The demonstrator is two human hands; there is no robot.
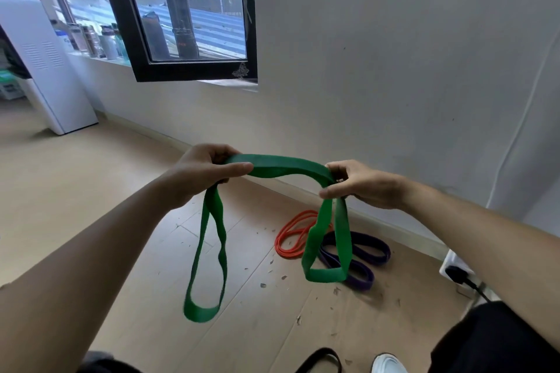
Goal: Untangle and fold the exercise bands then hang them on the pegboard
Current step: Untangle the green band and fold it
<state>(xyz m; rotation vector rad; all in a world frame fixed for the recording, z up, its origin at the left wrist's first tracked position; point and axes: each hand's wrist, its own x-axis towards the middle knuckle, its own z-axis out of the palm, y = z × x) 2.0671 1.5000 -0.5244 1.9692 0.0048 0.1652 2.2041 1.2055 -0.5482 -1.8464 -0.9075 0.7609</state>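
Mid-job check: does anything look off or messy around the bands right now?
The green band, held between the left hand and right hand, has a twist in its left hanging loop. Small flakes of debris litter the floor around the orange band and purple band, lying loose by the wall.

open floor (91,191) left, orange band (291,236), purple band (363,254) below right

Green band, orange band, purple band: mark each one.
green band (285,162): head view, middle of the top span.
orange band (278,245): head view, left curve on the floor.
purple band (362,280): head view, near end on the floor.
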